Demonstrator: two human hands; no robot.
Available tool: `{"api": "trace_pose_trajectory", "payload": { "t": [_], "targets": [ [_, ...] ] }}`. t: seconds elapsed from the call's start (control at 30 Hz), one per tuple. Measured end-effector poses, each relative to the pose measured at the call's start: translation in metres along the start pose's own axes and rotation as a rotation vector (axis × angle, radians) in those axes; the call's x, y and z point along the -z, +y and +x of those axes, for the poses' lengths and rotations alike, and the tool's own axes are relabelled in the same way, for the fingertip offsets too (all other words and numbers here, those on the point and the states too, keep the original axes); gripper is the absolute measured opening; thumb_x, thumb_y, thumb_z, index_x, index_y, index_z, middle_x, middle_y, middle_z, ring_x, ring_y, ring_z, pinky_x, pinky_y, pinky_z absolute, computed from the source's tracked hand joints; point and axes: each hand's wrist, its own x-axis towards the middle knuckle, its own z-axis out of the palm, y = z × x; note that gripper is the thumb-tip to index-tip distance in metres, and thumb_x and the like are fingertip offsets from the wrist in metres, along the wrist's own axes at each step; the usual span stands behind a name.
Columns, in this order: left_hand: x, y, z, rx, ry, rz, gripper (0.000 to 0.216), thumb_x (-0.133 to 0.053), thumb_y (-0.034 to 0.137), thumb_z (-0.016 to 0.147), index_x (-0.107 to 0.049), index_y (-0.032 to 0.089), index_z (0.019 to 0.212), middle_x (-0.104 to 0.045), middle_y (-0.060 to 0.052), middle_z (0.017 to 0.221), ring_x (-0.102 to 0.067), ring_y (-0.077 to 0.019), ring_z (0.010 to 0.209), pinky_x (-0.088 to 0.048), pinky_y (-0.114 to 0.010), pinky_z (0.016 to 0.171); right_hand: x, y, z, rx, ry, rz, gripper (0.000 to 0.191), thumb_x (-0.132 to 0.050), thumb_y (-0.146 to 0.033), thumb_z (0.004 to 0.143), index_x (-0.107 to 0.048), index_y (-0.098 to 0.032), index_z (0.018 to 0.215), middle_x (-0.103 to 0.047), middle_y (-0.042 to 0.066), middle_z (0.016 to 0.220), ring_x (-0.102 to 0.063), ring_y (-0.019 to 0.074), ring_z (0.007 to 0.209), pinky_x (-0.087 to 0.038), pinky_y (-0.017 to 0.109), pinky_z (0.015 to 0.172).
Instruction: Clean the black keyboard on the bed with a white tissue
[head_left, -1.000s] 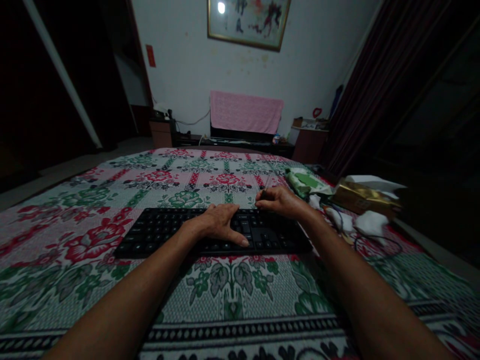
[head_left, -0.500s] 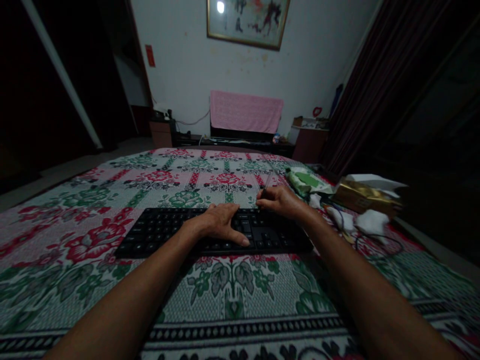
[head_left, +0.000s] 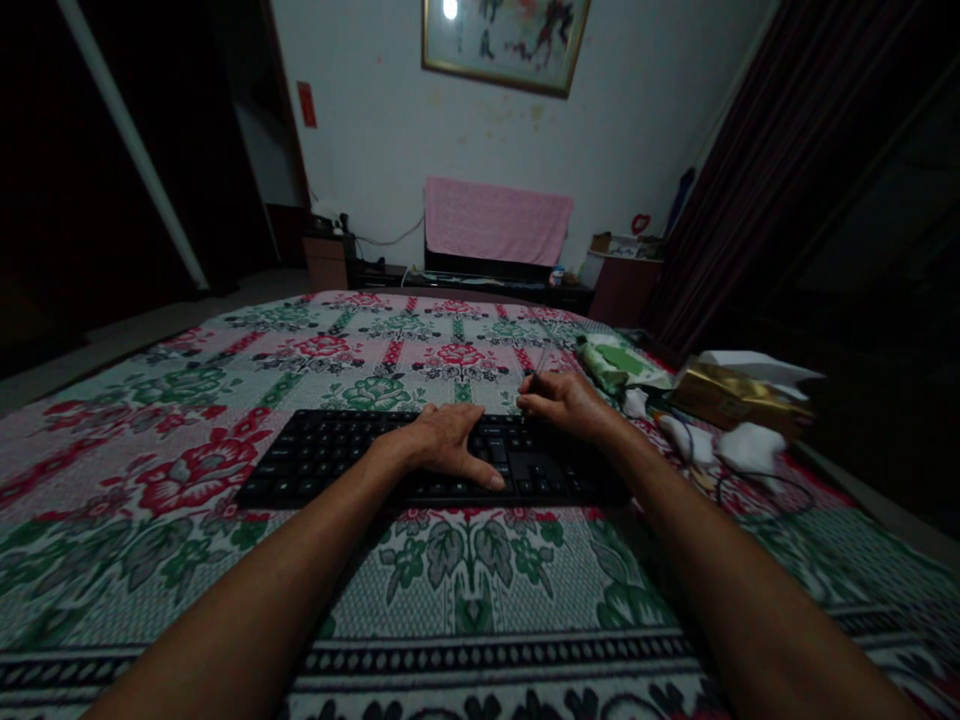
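Observation:
A black keyboard lies flat on the flowered cloth. Across its middle rests my left hand, palm down and fingers stretched out, with the thumb spread toward the near edge. My right hand is closed in a pinch over the upper right keys. Between its fingertips is a slim, stick-like tool, dark where I grip it, with a thin paler shaft pointing up and away. Its lower tip is too dim to make out, so contact with the keys cannot be told.
Right of the keyboard lie a green-and-white packet, a gold tissue box, white wads and a dark looped cord. Farther off, a pink cloth hangs before the wall, between low cabinets.
The whole view has shifted slightly, so everything sits a little more to the right and higher. Both hands keep nearly the same place on the keyboard, and the right one still pinches the tool.

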Motion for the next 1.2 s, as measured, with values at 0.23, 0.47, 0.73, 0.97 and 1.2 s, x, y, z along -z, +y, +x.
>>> {"api": "trace_pose_trajectory", "payload": {
  "t": [0.23, 0.47, 0.73, 0.97, 1.2],
  "targets": [
    [0.000, 0.000, 0.000, 0.000, 0.005, 0.022, 0.111, -0.056, 0.080, 0.053, -0.030, 0.018, 0.142, -0.033, -0.015, 0.148, -0.032, -0.0353, 0.133, -0.024, -0.048, 0.110, 0.000, 0.015, 0.006, -0.159, -0.004, 0.258, 0.018, -0.063, -0.034, 0.072, -0.058, -0.018, 0.076, -0.065, 0.001, 0.069, -0.056, 0.0106, 0.056, -0.045, 0.023, 0.055],
    [0.001, 0.001, 0.000, -0.002, -0.005, 0.015, 0.112, -0.056, 0.080, 0.053, -0.029, 0.018, 0.142, -0.033, -0.016, 0.148, -0.031, -0.0357, 0.134, -0.023, -0.049, 0.110, 0.005, 0.016, 0.005, -0.205, -0.039, 0.309, 0.019, -0.064, -0.035, 0.073, -0.059, -0.017, 0.078, -0.067, 0.003, 0.076, -0.059, 0.0108, 0.062, -0.045, 0.022, 0.057],
    [0.003, 0.004, -0.002, 0.018, -0.014, 0.006, 0.111, -0.057, 0.078, 0.054, -0.028, 0.016, 0.142, -0.031, -0.016, 0.149, -0.029, -0.0358, 0.135, -0.021, -0.050, 0.111, 0.007, -0.002, -0.002, -0.036, -0.086, 0.011, 0.019, -0.061, -0.034, 0.075, -0.061, -0.018, 0.084, -0.064, 0.000, 0.071, -0.058, 0.0137, 0.066, -0.045, 0.025, 0.062],
    [0.000, 0.001, -0.001, 0.003, 0.001, -0.006, 0.109, -0.057, 0.079, 0.054, -0.029, 0.020, 0.141, -0.031, -0.015, 0.149, -0.030, -0.0351, 0.135, -0.019, -0.050, 0.111, 0.000, -0.018, -0.011, 0.101, -0.016, -0.329, 0.014, -0.056, -0.029, 0.079, -0.064, -0.019, 0.086, -0.066, 0.001, 0.073, -0.057, 0.0150, 0.068, -0.041, 0.026, 0.065],
    [-0.001, -0.001, 0.000, 0.002, 0.010, -0.022, 0.112, -0.058, 0.079, 0.052, -0.031, 0.017, 0.141, -0.033, -0.017, 0.148, -0.030, -0.0364, 0.134, -0.021, -0.051, 0.110, -0.003, -0.013, -0.015, 0.100, 0.009, -0.252, 0.017, -0.054, -0.032, 0.080, -0.062, -0.017, 0.085, -0.065, 0.002, 0.076, -0.059, 0.0148, 0.070, -0.042, 0.026, 0.068]
  ]
}}
